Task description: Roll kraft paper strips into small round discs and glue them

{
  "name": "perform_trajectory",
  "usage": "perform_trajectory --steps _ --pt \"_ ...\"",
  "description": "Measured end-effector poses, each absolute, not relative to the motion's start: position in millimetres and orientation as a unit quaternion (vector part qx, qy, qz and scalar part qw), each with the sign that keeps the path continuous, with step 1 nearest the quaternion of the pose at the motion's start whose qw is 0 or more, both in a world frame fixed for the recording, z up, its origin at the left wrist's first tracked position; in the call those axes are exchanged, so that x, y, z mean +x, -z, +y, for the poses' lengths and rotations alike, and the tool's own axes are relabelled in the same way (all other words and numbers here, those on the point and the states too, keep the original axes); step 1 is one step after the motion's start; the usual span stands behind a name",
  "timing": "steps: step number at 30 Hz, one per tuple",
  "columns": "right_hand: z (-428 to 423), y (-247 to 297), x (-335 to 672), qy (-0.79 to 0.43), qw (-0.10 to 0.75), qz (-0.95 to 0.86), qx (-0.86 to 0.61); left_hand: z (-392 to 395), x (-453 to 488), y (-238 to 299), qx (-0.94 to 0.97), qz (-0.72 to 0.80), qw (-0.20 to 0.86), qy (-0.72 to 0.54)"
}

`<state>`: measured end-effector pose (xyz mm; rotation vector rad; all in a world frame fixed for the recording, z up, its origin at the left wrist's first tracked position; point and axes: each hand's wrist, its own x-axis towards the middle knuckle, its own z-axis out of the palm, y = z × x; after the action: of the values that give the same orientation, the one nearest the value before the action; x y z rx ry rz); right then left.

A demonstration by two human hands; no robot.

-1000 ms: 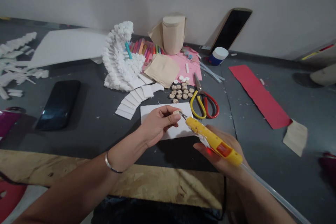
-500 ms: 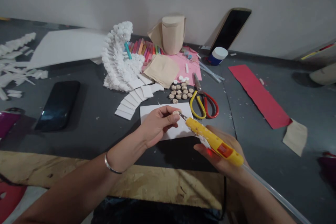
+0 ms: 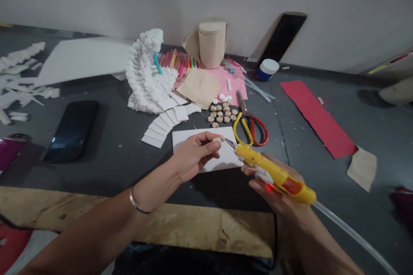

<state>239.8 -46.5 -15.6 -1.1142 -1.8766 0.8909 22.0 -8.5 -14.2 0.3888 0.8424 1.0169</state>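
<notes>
My left hand (image 3: 193, 157) pinches a small tan disc (image 3: 218, 139) between thumb and fingertips, above a white card (image 3: 222, 159) on the dark table. My right hand (image 3: 277, 191) grips a yellow glue gun (image 3: 272, 173) with a clear glue stick trailing back to the right. Its metal nozzle (image 3: 229, 142) points left and stands a short gap away from the disc. More tan discs (image 3: 222, 114) lie in a cluster just beyond the card.
Scissors with yellow and red handles (image 3: 250, 126) lie right of the discs. A white foam sculpture (image 3: 145, 77), fanned white cards (image 3: 164, 122), tan paper roll (image 3: 211, 43), pink sheet (image 3: 237, 81), red strip (image 3: 318, 116) and two black phones (image 3: 72, 131) (image 3: 282, 36) surround the spot. A plywood edge (image 3: 193, 227) runs below.
My right hand has drawn the glue gun back to the right, so the nozzle has left the disc. The left hand stays nearly still with the disc.
</notes>
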Motion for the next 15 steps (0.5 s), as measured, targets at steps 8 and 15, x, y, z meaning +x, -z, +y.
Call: perform_trajectory --steps 8,15 --pt "-53.0 17.3 250.2 -0.383 0.411 -0.703 -0.436 -9.7 23.1 12.2 0.192 0.395 0.773 -0.458" --pt "-55.0 20.1 256.5 -0.395 0.412 -0.7 -0.429 -9.1 24.8 10.7 0.193 0.396 0.769 -0.463"
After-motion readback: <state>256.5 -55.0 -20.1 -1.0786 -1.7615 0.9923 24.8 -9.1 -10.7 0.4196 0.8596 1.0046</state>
